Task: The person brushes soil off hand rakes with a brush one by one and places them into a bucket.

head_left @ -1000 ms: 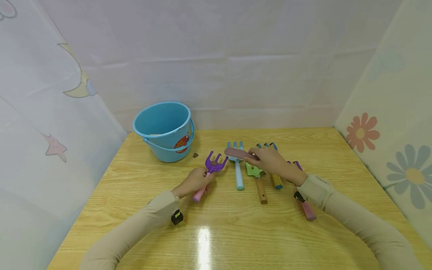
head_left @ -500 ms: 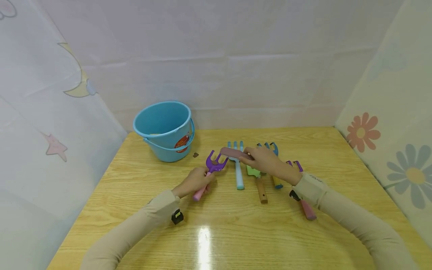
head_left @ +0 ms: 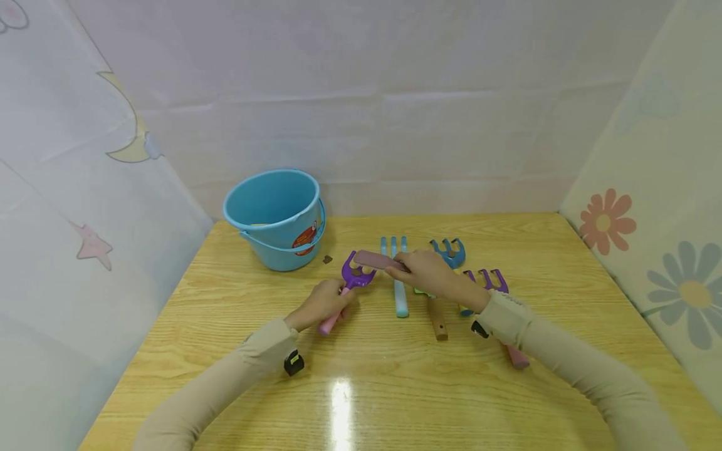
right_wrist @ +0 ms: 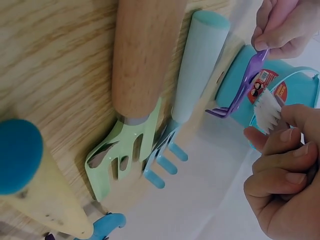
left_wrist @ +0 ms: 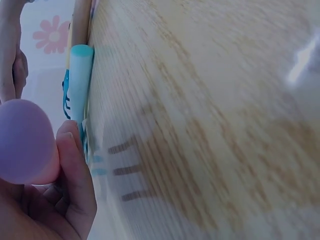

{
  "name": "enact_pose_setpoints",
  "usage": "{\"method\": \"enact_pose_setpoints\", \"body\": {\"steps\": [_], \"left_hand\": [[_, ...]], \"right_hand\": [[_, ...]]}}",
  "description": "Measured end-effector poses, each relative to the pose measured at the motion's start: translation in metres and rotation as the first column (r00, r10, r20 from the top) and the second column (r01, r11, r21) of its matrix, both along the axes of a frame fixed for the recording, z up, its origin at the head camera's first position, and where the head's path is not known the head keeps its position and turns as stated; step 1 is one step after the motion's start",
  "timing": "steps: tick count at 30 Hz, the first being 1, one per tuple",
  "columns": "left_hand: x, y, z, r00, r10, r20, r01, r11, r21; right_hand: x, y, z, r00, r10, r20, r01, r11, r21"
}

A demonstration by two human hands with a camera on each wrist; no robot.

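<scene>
My left hand [head_left: 324,304] grips the pink handle of a purple hand rake [head_left: 351,280], its tines pointing away and raised off the table. A brown patch shows on the rake's head. The handle's rounded end [left_wrist: 25,142] fills the near side of the left wrist view. My right hand [head_left: 429,274] holds a mauve-backed brush [head_left: 373,259] over the rake's tines. White bristles [right_wrist: 267,111] face the purple tines [right_wrist: 239,95] in the right wrist view; whether they touch, I cannot tell. Under my right hand lie a light blue fork [head_left: 401,300] and a green fork [head_left: 437,321] with a wooden handle, partly hidden.
A light blue bucket [head_left: 273,247] stands at the back left, with a small brown fleck [head_left: 328,259] beside it. Right of the forks lie a blue rake [head_left: 453,258] with a yellow handle and another purple rake [head_left: 496,287], partly covered by my right arm.
My right hand has carried the brush leftward, from over the light blue fork to over the purple rake's tines. My left hand has barely moved, still gripping the rake.
</scene>
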State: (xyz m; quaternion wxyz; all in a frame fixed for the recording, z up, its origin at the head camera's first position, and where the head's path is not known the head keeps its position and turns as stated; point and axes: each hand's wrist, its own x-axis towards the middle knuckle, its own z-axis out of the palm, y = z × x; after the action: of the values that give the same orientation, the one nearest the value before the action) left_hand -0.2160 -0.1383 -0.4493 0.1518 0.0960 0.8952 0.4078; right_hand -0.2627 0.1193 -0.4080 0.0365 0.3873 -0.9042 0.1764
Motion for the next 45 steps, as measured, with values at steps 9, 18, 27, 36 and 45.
{"method": "enact_pose_setpoints", "body": {"steps": [9, 18, 27, 36, 45], "left_hand": [[-0.001, 0.0, 0.0, 1.0, -0.009, -0.015, 0.009, 1.0, 0.024], [-0.003, 0.003, 0.003, 0.999, -0.001, -0.035, 0.002, 1.0, 0.027], [-0.002, 0.001, 0.003, 0.999, 0.002, -0.053, 0.0, 1.0, 0.028], [-0.001, 0.002, 0.003, 0.998, -0.001, -0.064, 0.003, 1.0, 0.027], [-0.001, 0.004, 0.003, 0.999, 0.004, -0.054, -0.001, 0.999, 0.054]], "right_hand": [[0.006, -0.006, 0.002, 0.998, 0.003, 0.059, -0.003, 1.0, 0.002], [0.009, -0.002, 0.004, 0.993, -0.039, 0.111, 0.039, 0.999, 0.005], [0.006, 0.003, 0.004, 0.999, -0.042, 0.035, 0.042, 0.999, 0.001], [0.004, 0.004, 0.005, 0.997, -0.056, 0.045, 0.057, 0.998, -0.038], [0.006, 0.0, 0.005, 0.997, -0.044, 0.056, 0.045, 0.999, -0.018]]}}
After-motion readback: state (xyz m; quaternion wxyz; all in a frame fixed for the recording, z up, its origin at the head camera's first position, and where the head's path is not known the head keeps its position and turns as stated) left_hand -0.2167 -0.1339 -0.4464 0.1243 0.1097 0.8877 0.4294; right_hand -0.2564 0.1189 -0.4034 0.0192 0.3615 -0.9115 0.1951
